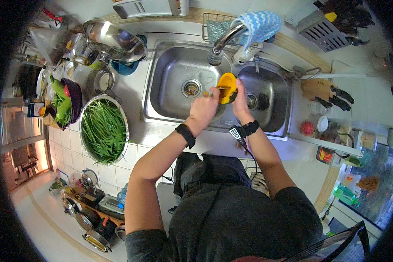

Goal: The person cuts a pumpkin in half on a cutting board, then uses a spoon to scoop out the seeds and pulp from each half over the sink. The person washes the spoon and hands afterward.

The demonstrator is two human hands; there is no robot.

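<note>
A hollowed half of a squash or pumpkin (228, 79), with orange flesh and dark green rind, is held above the divider of a double-bowl steel sink (170, 75). My right hand (240, 98) cups its rind from the right side. Its cut face is turned toward my left hand (204, 106), which grips a slim utensil (222, 87) reaching into the hollow. The utensil's head is too small and hidden to name. Bits of yellowish scrap lie in the left bowl's drain (192, 88). Both wrists wear black bands.
A chrome faucet (221, 46) draped with a blue-white cloth (262, 24) arches just above the squash. Left of the sink stand a basin of green leafy stalks (104, 131), a purple basket of vegetables (74, 108) and a steel pot (109, 39). At right is a knife block (316, 89).
</note>
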